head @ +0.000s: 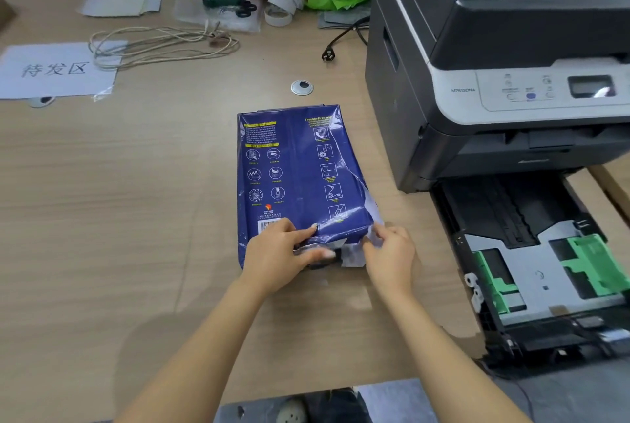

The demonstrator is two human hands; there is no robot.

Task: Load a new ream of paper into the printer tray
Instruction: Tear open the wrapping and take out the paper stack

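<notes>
Head view, ream: the ream of paper (300, 177) lies flat on the desk (136, 218), still in its blue wrapper, its near end directly under both hands and its far end pointing away from them.
Head view, left hand: the left hand (276, 255) presses on the near end of the pack, fingers spread over the folded end flap and holding it down rather than lifting it.
Head view, right hand: the right hand (388, 252) pinches a torn white-lined piece of wrapper (358, 252) at the near right corner, where the blue skin is already split along the right edge.
Head view, tray: the printer tray (545, 269) is pulled out to the right of the right hand, open and apparently without paper (green guides showing), below the printer (494, 64).
Step, judged: opening the wrapper; no sheets are in the tray yet.
Handling, judged: the pack is likely heavy and dense, stiff as a block but floppy once unwrapped; the glossy wrapper looks slick and tears easily.
Where to hold, judged: peel from the torn corner, then take the bare stack by its long sides with both hands, supporting underneath so the sheets do not fan out.
</notes>
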